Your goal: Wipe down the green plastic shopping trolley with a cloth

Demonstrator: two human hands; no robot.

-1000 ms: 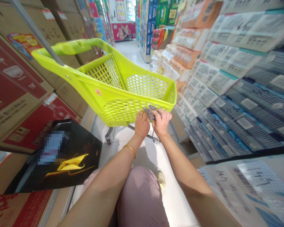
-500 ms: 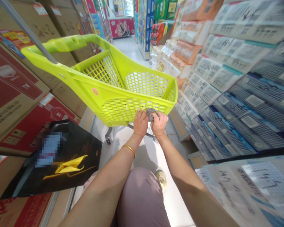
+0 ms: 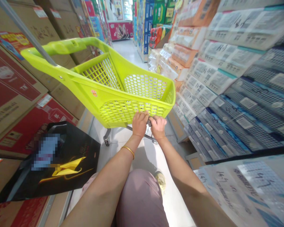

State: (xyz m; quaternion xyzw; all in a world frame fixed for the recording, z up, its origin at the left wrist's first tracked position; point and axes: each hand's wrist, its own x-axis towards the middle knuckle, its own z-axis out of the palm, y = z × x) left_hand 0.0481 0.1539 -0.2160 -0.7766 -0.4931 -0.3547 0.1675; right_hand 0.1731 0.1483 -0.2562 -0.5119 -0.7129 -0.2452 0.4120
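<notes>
at the centre of the frame, a crumpled grey wad [image 3: 149, 121] sits between two bare hands, in front of a lime-green shopping cart [image 3: 87, 88]. the right hand [image 3: 158, 126] is curled around the wad; the left hand [image 3: 140, 122] presses close on its other side, fingers bent, though whether it grips cannot be told. compared with half a second ago, less of the wad shows, which suggests it is now bunched more tightly. the cart's angle is much the same. a black bag [image 3: 81, 142] stands at lower left; stacked packs [image 3: 203, 91] fill the right.
</notes>
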